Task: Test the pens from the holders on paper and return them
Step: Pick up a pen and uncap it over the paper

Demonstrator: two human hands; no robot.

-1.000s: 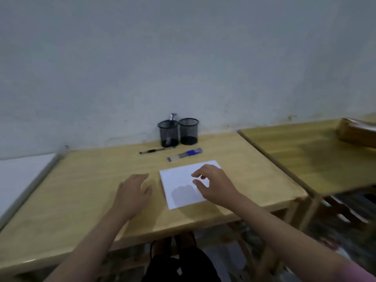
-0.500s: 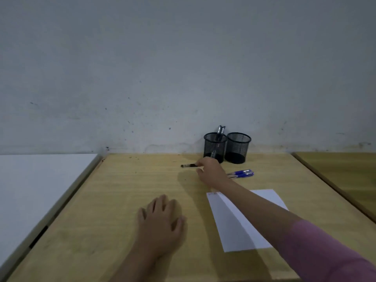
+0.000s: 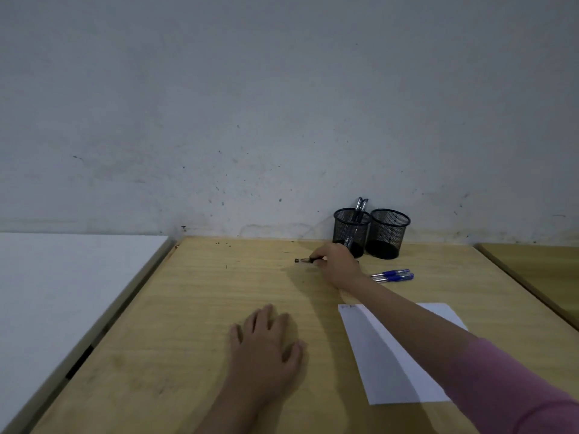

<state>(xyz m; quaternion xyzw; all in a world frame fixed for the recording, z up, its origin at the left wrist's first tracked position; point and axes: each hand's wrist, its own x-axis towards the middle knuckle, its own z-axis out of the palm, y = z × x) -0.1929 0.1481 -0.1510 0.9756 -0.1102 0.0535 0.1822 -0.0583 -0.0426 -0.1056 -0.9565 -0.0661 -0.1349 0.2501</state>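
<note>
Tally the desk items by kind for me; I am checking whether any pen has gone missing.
Mesh holders: 2
Pens standing in the left holder: 2
Blue pens lying on the desk: 2
Black pen under the right hand: 1
Paper sheets: 1
Total: 8

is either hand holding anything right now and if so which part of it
The right hand grips the black pen lying on the table, around its middle, one end sticking out. The left hand rests flat on the table, holding nothing.
</note>
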